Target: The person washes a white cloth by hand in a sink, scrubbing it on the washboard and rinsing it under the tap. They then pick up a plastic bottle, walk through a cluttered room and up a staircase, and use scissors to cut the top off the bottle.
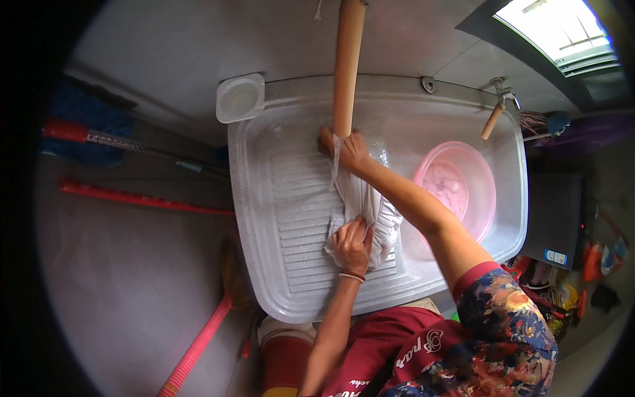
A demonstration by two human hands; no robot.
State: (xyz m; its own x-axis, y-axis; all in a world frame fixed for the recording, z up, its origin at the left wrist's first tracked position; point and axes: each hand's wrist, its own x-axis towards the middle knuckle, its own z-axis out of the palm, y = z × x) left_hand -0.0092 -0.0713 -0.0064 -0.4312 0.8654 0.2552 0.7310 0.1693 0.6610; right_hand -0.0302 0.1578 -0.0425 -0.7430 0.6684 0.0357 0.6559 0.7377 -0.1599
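A wet white cloth lies bunched on the ribbed washboard of a grey laundry sink. My left hand, with beaded bracelets at the wrist, is closed on the near end of the cloth. Farther up the sink, my right hand grips under the lower end of a tan hose-like tube, with thin translucent material hanging beside it. The right fingers are partly hidden, so what they hold cannot be told surely. A pink plastic basin stands in the sink to the right of the right forearm.
A square translucent container sits at the sink's back left corner. A tap with a short tan tube is at the back right. A broom with a pink handle and a red pole are on the left.
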